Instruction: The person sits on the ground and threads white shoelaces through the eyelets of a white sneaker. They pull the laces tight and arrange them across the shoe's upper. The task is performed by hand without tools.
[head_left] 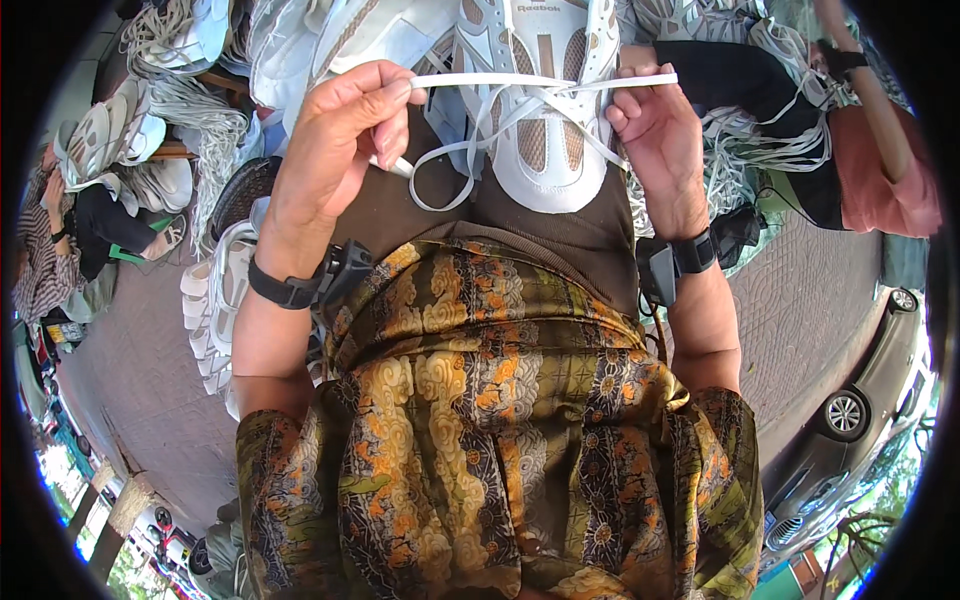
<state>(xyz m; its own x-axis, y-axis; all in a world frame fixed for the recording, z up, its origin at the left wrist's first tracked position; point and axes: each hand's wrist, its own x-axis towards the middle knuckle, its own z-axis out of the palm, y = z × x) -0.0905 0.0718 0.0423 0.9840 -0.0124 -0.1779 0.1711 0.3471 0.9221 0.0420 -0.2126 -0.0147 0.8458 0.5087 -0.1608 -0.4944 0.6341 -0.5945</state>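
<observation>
In the upper middle of the frame, a white shoe (548,188) sat on the dark brown lap (400,215), its toe pointing down the picture. The left hand (345,125) pinched a flat white lace (480,79) between thumb and finger, and the right hand (665,140) pinched it too, so it ran almost straight across above the front of the shoe. More of the lace hung in a loose loop to the left of the toe, and some of it made a messy cross on top of the shoe. That loop could have caught on a finger or pulled into a knot, because it was slack and lay so near the other strands. The lace could also have got a twist in it, since it was flat and thin. If one hand had tugged harder than the other, one side might have ended up too short. Neither hand was holding the shoe's toe, so a big pull could have tipped the shoe or slid it along the lap. Over at the upper right, a heap of white laces (750,145) lay close to the right hand, and a loose end might have got mixed up there.
</observation>
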